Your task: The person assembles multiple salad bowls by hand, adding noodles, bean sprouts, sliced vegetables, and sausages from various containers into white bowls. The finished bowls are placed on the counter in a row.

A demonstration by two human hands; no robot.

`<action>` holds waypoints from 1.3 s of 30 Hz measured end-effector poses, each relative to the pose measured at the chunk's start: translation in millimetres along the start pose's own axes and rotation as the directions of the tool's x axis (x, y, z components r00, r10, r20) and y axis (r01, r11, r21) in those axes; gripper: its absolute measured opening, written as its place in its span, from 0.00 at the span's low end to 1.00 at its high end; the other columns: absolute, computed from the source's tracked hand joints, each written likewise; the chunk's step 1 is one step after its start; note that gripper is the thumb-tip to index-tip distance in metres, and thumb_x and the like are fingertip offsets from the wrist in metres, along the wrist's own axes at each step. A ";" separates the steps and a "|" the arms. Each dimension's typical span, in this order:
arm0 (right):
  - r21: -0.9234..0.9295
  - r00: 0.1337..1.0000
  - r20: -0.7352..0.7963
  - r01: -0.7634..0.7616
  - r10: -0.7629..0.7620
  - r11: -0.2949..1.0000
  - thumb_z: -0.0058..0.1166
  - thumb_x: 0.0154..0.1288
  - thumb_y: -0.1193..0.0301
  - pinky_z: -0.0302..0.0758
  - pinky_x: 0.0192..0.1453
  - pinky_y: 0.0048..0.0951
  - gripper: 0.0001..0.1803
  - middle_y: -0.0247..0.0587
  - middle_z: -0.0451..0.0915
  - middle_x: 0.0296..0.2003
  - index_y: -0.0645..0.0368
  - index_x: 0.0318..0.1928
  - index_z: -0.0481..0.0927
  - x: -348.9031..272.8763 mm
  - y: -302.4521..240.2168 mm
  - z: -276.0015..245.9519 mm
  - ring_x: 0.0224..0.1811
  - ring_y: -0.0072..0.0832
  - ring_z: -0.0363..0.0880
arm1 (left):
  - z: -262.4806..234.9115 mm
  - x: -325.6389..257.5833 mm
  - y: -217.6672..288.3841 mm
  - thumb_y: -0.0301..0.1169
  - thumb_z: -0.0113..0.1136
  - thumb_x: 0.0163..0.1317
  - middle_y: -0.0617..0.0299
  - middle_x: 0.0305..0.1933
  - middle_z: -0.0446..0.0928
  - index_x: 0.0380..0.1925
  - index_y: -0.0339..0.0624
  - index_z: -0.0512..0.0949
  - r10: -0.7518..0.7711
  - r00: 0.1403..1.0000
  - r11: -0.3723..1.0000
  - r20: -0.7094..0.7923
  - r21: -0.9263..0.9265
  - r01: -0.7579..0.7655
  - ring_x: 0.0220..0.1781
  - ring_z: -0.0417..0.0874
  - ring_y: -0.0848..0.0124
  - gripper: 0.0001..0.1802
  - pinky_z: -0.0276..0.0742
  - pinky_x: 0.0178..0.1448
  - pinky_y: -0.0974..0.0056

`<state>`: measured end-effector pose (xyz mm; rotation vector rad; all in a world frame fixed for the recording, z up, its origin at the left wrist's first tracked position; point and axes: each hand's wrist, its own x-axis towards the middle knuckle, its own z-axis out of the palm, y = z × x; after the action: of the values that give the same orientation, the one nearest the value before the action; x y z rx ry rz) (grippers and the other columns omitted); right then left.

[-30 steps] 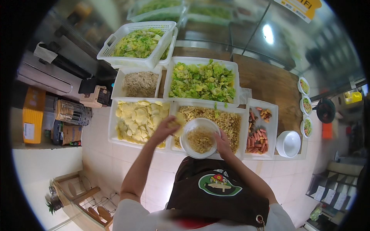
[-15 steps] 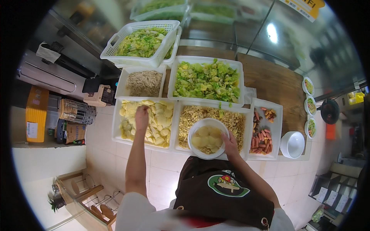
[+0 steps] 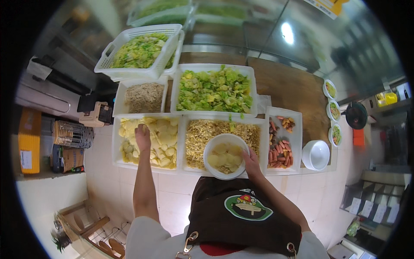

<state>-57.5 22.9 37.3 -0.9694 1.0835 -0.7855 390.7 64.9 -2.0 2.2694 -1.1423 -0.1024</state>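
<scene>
Bowl (image 3: 225,176) in closed grip of right hand (image 3: 252,164); curled left hand (image 3: 143,137) at slices (image 3: 166,137), impossible to tell if holding any.

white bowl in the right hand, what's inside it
Pale yellow round slices lie in the white bowl, with brownish shredded food showing at the near side. What lies beneath the slices, and the bowl's bottom, cannot be seen.

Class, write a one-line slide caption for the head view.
Left hand at a tray of yellow slices, right hand holding a white bowl.
</scene>
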 end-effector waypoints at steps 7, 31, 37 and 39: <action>-0.047 0.999 0.033 0.030 -0.029 0.998 0.41 0.70 0.69 0.67 0.54 0.22 0.18 0.35 0.74 0.47 0.62 0.57 0.67 17.4 21.6 7.7 0.48 0.20 0.70 | 0.9 -76.9 188.9 0.25 0.61 0.48 0.51 0.45 0.71 0.48 0.41 0.71 0.500 0.788 0.736 0.358 -0.655 -0.170 0.51 0.71 0.58 0.23 0.67 0.57 0.60; 0.274 0.934 -0.351 0.030 0.071 0.961 0.42 0.69 0.70 0.66 0.57 0.25 0.23 0.39 0.71 0.52 0.62 0.62 0.61 -33.3 -21.5 -112.5 0.53 0.25 0.69 | 228.9 9.2 348.8 0.44 0.70 0.46 0.44 0.69 0.48 0.59 0.47 0.62 -0.090 0.756 0.949 0.649 0.285 -0.132 0.57 0.69 0.43 0.41 0.79 0.48 0.53; 0.111 0.939 -0.332 -0.051 0.085 0.993 0.43 0.69 0.68 0.66 0.56 0.25 0.22 0.38 0.72 0.51 0.63 0.60 0.63 -10.0 -27.1 -132.6 0.52 0.24 0.69 | 246.0 39.2 281.9 0.34 0.67 0.48 0.45 0.61 0.62 0.53 0.40 0.70 0.089 0.838 0.984 0.538 0.083 -0.158 0.40 0.79 0.56 0.30 0.81 0.39 0.58; 0.099 0.950 -0.312 0.013 0.018 0.995 0.43 0.69 0.67 0.66 0.56 0.24 0.21 0.38 0.73 0.49 0.63 0.59 0.64 3.6 -31.0 -133.8 0.51 0.24 0.69 | 235.2 58.1 272.4 0.32 0.64 0.49 0.46 0.55 0.68 0.51 0.38 0.71 0.095 0.839 0.995 0.535 -0.063 -0.072 0.34 0.80 0.59 0.27 0.79 0.37 0.60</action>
<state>-186.1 -25.3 42.9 -0.7735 1.3042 -1.0058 159.0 -214.1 -38.6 2.2088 -1.4978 -0.7671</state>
